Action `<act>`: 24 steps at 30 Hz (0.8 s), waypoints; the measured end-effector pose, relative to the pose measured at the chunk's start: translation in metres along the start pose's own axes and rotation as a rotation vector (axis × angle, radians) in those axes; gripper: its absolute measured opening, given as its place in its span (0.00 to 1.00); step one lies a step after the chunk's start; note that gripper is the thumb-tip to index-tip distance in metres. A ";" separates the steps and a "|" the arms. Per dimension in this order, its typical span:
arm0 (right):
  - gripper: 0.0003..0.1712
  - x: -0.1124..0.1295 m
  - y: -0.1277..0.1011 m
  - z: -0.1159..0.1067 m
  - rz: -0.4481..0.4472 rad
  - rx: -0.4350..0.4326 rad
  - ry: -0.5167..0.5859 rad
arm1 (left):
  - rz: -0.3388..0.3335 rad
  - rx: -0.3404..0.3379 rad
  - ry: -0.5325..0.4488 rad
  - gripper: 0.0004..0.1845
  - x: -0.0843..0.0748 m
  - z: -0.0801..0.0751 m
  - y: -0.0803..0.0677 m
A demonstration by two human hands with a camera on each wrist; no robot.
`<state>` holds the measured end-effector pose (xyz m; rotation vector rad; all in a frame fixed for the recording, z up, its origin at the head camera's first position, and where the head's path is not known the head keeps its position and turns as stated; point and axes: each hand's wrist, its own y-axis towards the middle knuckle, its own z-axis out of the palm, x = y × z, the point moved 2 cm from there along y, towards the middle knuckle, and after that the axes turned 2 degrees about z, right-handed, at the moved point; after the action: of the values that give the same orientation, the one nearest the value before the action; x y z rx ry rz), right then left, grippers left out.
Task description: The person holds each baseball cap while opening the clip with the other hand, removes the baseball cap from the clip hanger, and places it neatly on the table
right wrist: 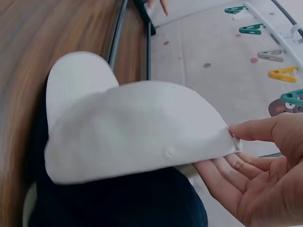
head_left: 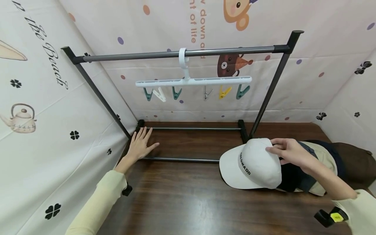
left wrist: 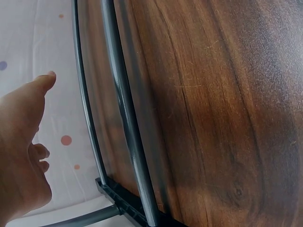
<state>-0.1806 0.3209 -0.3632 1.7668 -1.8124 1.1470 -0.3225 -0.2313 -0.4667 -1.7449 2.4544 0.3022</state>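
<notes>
Right hand (head_left: 289,152) pinching rear edge of white cap (head_left: 252,164) (thumb on top, fingers under), cap atop folded clothes (head_left: 320,166) on table (head_left: 182,202). Left hand (head_left: 140,143) flat, fingers apart, by rack base bar (head_left: 182,160). 6 clips on hanger (head_left: 194,81).

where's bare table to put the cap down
Bare wood lies in front of the rack's front bottom bar, between the left hand and the white cap. A narrower bare strip runs between the two bottom bars. The right side is crowded: the right hand pinches the cap atop folded clothes.
</notes>
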 end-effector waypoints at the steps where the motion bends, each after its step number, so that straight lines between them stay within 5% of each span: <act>1: 0.38 0.000 0.000 -0.001 -0.005 -0.025 -0.033 | 0.000 0.001 -0.001 0.49 0.000 0.000 0.000; 12: 0.28 -0.008 0.009 -0.003 -0.127 -0.160 -0.205 | -0.010 -0.009 0.013 0.49 0.009 0.000 -0.005; 24: 0.25 -0.020 0.013 -0.012 -0.110 -0.183 -0.282 | 0.002 -0.021 0.021 0.49 0.010 0.000 -0.004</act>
<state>-0.1935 0.3418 -0.3749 1.9675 -1.8773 0.6943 -0.3221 -0.2417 -0.4695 -1.7630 2.4763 0.3122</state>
